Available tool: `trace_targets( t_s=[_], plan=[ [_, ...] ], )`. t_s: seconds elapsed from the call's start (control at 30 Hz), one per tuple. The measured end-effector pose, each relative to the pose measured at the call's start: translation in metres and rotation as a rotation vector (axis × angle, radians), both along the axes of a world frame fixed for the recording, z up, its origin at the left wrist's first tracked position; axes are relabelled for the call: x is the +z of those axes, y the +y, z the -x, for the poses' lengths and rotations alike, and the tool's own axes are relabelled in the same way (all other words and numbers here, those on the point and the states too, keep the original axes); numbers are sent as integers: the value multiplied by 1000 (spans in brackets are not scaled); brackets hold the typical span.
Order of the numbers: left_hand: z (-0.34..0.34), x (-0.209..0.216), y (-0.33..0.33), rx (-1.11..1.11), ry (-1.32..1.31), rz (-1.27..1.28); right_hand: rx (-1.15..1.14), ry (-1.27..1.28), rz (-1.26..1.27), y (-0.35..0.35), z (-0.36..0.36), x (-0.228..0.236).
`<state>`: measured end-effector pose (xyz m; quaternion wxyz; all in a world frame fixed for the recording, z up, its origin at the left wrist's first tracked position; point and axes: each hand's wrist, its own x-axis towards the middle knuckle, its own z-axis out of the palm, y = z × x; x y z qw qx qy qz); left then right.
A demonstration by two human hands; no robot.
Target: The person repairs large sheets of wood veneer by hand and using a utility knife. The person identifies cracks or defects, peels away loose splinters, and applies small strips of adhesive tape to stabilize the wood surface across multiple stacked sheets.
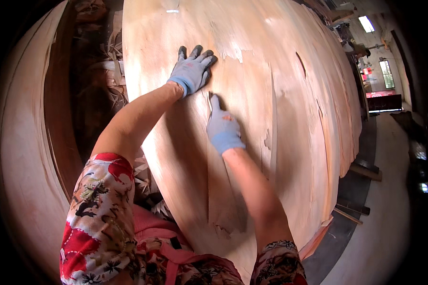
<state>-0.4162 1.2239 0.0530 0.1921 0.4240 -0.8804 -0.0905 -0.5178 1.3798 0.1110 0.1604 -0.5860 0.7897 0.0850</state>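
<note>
Head view: both gloved hands are on a broad, pale wood sheet (247, 80), which spreads beneath them and tops a layered stack. The left hand (191, 69) lies flat, fingers spread, palm down. The right hand (223, 124), apart from it, is nearer the body and slightly to the right, its index finger pointing forward along a narrow dark sliver (210, 97); whether it grips that sliver, I cannot tell. From below the right hand, a straight seam (208, 190) runs toward the body. Just ahead of it is a ragged torn patch (233, 53). Wood scraps (115, 61) lie left of the left hand, with a dark brown beam (57, 118) farther left.
</note>
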Motion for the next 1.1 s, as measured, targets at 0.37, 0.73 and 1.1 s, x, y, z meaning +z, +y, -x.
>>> trace_targets(
  t_s=[0.37, 0.73, 1.1],
  plan=[
    [37, -22, 41, -232, 214, 62, -9, -97, 24, 72, 1, -5],
    [62, -5, 98, -65, 195, 397, 22, -84, -94, 163, 11, 4],
    [61, -4, 133, -80, 168, 204, 69, -156, -103, 270, 35, 8]
  ],
)
